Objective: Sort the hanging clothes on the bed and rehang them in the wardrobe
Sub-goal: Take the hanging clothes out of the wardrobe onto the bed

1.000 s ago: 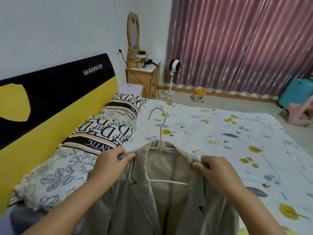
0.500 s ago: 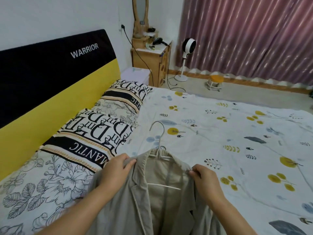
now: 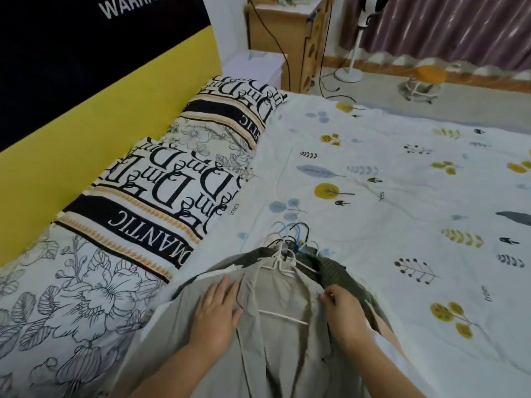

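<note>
The bed (image 3: 402,168) is taken as the landmark. It carries a white sheet printed with leaves and trees, and along its headboard side two pillows (image 3: 178,179) with large black lettering are lined up, with a flower-printed cover nearer the camera. At the near middle of the bed, beside the pillows, one pile of hanging clothes is laid. On top of it one beige jacket (image 3: 284,340) is spread open on one white hanger (image 3: 283,264); under it, at least one dark green garment (image 3: 339,271) is seen at the shoulders. Toward the middle of the bed from the collar, a bunch of hanger hooks (image 3: 293,234) in black, blue and white is gathered; about five are made out, but an exact count cannot be given.

The left hand (image 3: 217,314) is laid flat, fingers straight, on the jacket's left front. The right hand (image 3: 343,311) is curled, its fingertips pinching the jacket's right front edge.

The step in hand is judged to be the squaring of the jacket on the pile. It is done well if both shoulders are seated evenly on the hanger, the lapels are smoothed outward from the collar, and the hooks are kept aligned in one direction, so that the pile can later be lifted to the wardrobe without tangling. The wardrobe is not in view.
</note>
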Tool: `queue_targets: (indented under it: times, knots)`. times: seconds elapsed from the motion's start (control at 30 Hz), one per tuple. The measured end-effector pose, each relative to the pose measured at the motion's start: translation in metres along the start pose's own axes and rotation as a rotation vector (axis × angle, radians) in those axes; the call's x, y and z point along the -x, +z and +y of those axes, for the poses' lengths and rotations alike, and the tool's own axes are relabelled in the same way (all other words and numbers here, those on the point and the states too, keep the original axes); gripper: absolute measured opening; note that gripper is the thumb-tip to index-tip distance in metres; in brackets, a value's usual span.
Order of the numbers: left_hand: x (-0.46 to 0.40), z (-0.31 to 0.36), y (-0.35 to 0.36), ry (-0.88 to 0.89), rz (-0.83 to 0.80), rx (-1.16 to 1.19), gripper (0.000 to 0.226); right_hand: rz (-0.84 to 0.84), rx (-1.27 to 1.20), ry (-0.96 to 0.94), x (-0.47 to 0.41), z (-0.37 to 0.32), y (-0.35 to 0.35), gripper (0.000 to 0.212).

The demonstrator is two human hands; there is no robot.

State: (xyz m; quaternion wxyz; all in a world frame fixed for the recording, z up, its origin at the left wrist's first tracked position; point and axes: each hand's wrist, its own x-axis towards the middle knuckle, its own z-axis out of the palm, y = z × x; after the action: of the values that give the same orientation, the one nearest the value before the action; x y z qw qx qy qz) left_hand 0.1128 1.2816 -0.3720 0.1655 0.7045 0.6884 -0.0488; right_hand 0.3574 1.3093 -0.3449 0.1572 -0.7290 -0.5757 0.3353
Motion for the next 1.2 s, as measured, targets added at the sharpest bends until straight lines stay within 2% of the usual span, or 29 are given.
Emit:
queue_targets:
  times: [0.07, 0.13, 0.2, 0.23, 0.33, 0.37, 0.43, 0.47, 0.53, 0.6, 0.73, 0.83, 1.03, 1.2]
  knots:
    - [-0.008, -0.004, 0.009, -0.079, -0.092, 0.05, 0.084, -0.016, 0.251, 0.021, -0.005, 0.003, 0.018, 0.025]
    - [-0.012, -0.006, 0.021, -0.092, -0.129, 0.064, 0.101, 0.084, 0.456, 0.001, -0.001, 0.002, 0.031, 0.035]
    - [-0.013, -0.005, 0.026, -0.108, -0.132, 0.048, 0.103, 0.134, 0.482, -0.082, 0.006, 0.004, 0.048, 0.039]
    - [-0.014, -0.004, 0.028, -0.112, -0.129, 0.033, 0.103, 0.106, 0.482, -0.105, 0.011, 0.004, 0.055, 0.043]
    - [-0.013, -0.004, 0.032, -0.114, -0.153, 0.004, 0.102, -0.041, 0.604, -0.148, 0.024, 0.013, 0.078, 0.056]
    - [-0.014, -0.004, 0.032, -0.115, -0.176, 0.006, 0.102, -0.129, 0.62, -0.12, 0.024, 0.017, 0.083, 0.068]
    - [-0.016, -0.004, 0.028, -0.112, -0.238, 0.026, 0.095, -0.194, 0.637, -0.092, 0.022, 0.026, 0.092, 0.085]
    - [-0.015, -0.004, 0.025, -0.112, -0.269, 0.027, 0.083, -0.197, 0.651, -0.09, 0.022, 0.022, 0.091, 0.084]
    - [-0.013, -0.004, 0.015, -0.102, -0.315, 0.025, 0.059, -0.261, 0.679, -0.035, 0.024, 0.009, 0.078, 0.066]
    - [-0.007, -0.003, 0.003, -0.099, -0.334, 0.029, 0.053, -0.322, 0.698, -0.078, 0.022, 0.002, 0.07, 0.056]
    - [0.007, -0.001, -0.026, -0.111, -0.4, 0.034, 0.041, -0.379, 0.851, -0.004, 0.033, -0.028, 0.044, 0.052]
    - [0.028, 0.001, -0.05, -0.089, -0.411, 0.06, 0.039, -0.405, 0.886, 0.0, 0.051, -0.053, 0.025, 0.046]
    - [0.09, 0.007, -0.1, -0.013, -0.368, 0.066, 0.04, -0.404, 0.733, -0.063, 0.106, -0.095, -0.002, 0.033]
    - [0.168, -0.01, -0.15, 0.016, -0.291, 0.066, 0.039, -0.401, 0.69, -0.173, 0.176, -0.139, -0.018, 0.035]
